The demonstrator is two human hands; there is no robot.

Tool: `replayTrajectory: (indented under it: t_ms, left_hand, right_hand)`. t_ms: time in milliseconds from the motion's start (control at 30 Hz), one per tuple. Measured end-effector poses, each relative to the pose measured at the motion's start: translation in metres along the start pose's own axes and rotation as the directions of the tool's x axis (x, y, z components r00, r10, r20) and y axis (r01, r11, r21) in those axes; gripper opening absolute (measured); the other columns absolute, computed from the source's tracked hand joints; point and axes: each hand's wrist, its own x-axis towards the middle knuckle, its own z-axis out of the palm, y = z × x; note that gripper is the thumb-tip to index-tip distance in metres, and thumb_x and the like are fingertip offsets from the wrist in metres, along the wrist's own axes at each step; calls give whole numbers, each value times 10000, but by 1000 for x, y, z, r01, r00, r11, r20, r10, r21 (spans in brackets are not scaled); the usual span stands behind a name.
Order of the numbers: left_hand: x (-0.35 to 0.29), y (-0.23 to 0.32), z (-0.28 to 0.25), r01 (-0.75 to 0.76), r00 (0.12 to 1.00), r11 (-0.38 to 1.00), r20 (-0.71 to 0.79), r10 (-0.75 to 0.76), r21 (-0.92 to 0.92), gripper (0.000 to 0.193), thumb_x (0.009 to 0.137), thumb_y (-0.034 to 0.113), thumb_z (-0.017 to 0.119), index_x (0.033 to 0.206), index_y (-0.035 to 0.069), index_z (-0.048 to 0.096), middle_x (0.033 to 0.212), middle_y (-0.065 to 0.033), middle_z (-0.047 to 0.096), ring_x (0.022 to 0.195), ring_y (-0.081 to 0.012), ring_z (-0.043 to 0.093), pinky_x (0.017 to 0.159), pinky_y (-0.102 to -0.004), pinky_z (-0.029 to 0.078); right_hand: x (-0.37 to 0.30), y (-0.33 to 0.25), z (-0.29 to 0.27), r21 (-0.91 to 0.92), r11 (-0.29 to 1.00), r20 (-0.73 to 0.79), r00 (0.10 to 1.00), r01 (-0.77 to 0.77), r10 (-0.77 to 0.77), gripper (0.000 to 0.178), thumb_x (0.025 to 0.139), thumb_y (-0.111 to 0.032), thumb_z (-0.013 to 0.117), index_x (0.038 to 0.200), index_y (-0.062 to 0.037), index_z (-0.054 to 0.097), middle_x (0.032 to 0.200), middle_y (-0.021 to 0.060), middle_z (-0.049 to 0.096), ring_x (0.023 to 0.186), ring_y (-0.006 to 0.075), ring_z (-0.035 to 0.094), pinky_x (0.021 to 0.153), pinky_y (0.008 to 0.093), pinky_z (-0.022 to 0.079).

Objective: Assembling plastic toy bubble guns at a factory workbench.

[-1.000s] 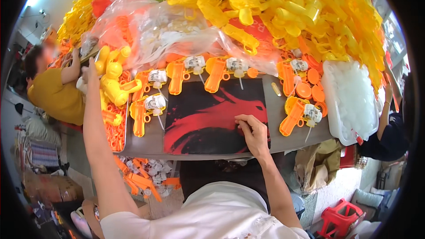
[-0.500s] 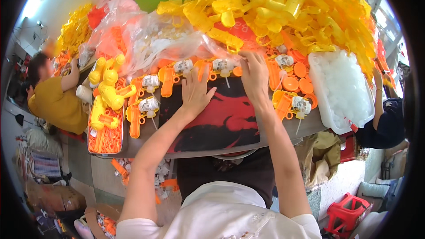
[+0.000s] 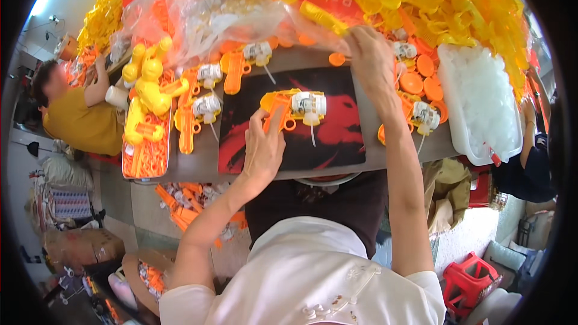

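Note:
My left hand grips the orange handle of a toy gun with a yellow body and a clear-and-white printed canister. The toy lies over a black-and-red mat, a thin white stem pointing down from its canister. My right hand reaches to the front of the yellow heap, fingers bent together at the end of a yellow plastic shell; the fingertips are partly hidden. Similar toy guns lie left of the mat, one toy gun at its upper left corner and another toy gun beside my right forearm.
Yellow plastic parts are heaped at the back. A white tub of translucent pieces stands right, beside orange discs. On the left is a tray of orange parts with yellow pieces on top. A person sits far left; another person's arm shows right.
My left hand has brought a toy gun from the back row toward me onto the mat. My right hand stays near the yellow shell, fingers now more bent. The whole view has shifted.

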Motion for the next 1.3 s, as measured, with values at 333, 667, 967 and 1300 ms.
replayTrajectory:
  t_ms: [333,667,967,1300]
  left_hand:
    - [10,4,-39,-61,972,288,-122,-198,-956,771,877,257,746,1485,64,313,1546,-140,256,1393,-274,341,1068,-387,394]
    - [52,-9,-83,-136,937,948,274,218,-289,638,793,193,773,1366,78,516,1207,-123,593,1068,-302,600,936,-406,465]
    - [76,-14,-32,-392,782,905,459,422,-164,702,760,253,743,1362,28,460,1299,-169,524,1188,-330,529,1010,-435,418]
    - [97,7,-37,-275,629,954,728,272,-119,640,678,216,717,1225,-7,469,1066,-224,615,1018,-404,604,847,-479,501]
  right_hand:
    - [-123,-121,-70,777,465,443,893,-425,76,204,954,-38,559,1139,8,632,1116,113,645,1000,191,614,882,301,471]
    - [-137,-44,-44,532,718,467,863,-448,193,609,813,44,623,1393,-20,450,1292,158,557,1208,292,541,1059,373,400]
    - [-132,-54,-21,442,816,594,804,-373,46,915,703,51,683,1515,-67,277,1342,142,510,1260,321,444,1115,425,303]
    - [-136,-54,-16,466,810,539,840,-355,58,874,680,35,693,1478,-49,346,1282,133,550,1214,312,473,1085,428,321]
